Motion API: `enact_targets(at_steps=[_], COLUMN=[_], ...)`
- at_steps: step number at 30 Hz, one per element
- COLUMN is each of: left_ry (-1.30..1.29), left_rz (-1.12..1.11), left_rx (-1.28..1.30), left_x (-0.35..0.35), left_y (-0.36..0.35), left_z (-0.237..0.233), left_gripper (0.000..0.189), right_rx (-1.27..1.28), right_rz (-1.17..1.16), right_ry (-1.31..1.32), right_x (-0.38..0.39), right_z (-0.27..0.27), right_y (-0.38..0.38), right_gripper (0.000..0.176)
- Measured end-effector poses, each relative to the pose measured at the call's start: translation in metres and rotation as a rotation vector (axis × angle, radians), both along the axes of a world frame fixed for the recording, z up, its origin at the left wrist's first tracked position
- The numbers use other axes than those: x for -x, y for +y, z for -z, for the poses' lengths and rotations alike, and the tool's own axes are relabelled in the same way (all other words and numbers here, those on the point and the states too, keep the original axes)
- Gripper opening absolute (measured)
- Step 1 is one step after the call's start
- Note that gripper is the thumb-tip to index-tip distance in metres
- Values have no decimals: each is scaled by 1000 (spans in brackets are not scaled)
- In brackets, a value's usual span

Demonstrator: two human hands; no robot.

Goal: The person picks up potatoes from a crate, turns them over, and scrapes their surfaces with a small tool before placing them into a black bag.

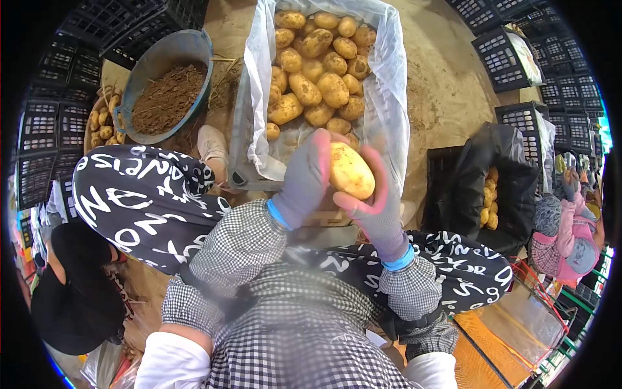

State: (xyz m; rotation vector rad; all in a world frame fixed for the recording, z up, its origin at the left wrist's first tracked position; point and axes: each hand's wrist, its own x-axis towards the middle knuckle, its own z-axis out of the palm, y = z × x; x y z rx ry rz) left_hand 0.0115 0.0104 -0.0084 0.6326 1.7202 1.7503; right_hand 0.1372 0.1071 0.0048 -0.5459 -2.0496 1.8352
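Observation:
A large yellow potato [351, 171] is held up between my two gloved hands, over the near end of a crate. My left hand [306, 174], in a grey glove with pink fingertips, presses against its left side. My right hand [382, 211], gloved the same way, curls round its right side, with the thumb below and fingers above. Just beyond, many soil-marked potatoes [317, 84] lie heaped in the crate [243, 117], which is lined with a white plastic sheet [387, 84].
A blue tub [206, 58] of brown soil stands at the left, beside a basket of potatoes [102, 123]. At the right, a black-lined crate [447, 175] holds more potatoes. Stacked black crates [48, 123] line both sides. Other people sit at far left and far right.

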Motion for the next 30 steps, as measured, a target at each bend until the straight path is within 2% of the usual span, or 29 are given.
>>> enact_targets(at_steps=[1, 3, 4, 6, 7, 9, 11, 12, 13, 15, 16, 18, 20, 26, 28, 30], left_ry=[-83, -56, -39, 296, 462, 487, 571, 644, 715, 190, -70, 90, -140, -238, -281, -287], left_rz=[3, 90, 132, 8, -56, -167, -150, -72, 7, 14, 22, 95, 130, 154, 182, 229], left_rx=[0, 246, 365, 216, 138, 157, 153, 137, 122, 82, 61, 26, 53, 35, -83, -144], left_x=[1, 13, 18, 4, -6, -29, -28, -13, -1, 12, 19, 23, 15, 15, 9, 8], left_y=[-1, -4, -2, 6, 11, 23, 20, 11, 4, -3, -3, -1, 2, 2, 4, 4], left_z=[1, -9, -15, -2, 0, 1, 3, 8, 8, -1, -8, -19, -26, -26, -22, -20], left_gripper=[42, 41, 40, 40, 40, 41, 42, 44, 45, 47, 48, 49, 49, 50, 48, 46], right_rx=[147, 443, 431, 411, 70, -615, -674, -704, -331, 417, 548, 814, 898, 933, 957, 795], right_rz=[16, 54, 87, 155, 167, 176, 148, 136, 125, 92, 84, 76, 124, 89, 87, 102], right_ry=[-19, -65, -75, -93, -115, -152, -150, -148, -133, -101, -94, -77, -60, -11, -19, -61], right_x=[1, -1, -1, 0, -1, -3, -4, -4, -5, -5, -5, -10, -12, -15, -15, -11], right_z=[-1, -9, -8, -6, 1, 14, 14, 12, 6, -11, -11, -10, -9, -3, -3, -14], right_y=[1, 2, 4, 4, 4, 4, 2, 2, -1, -5, -1, 7, 9, 15, 16, 13], right_gripper=[69, 67, 66, 64, 63, 62, 61, 60, 57, 54, 53, 56, 57, 59, 60, 61])
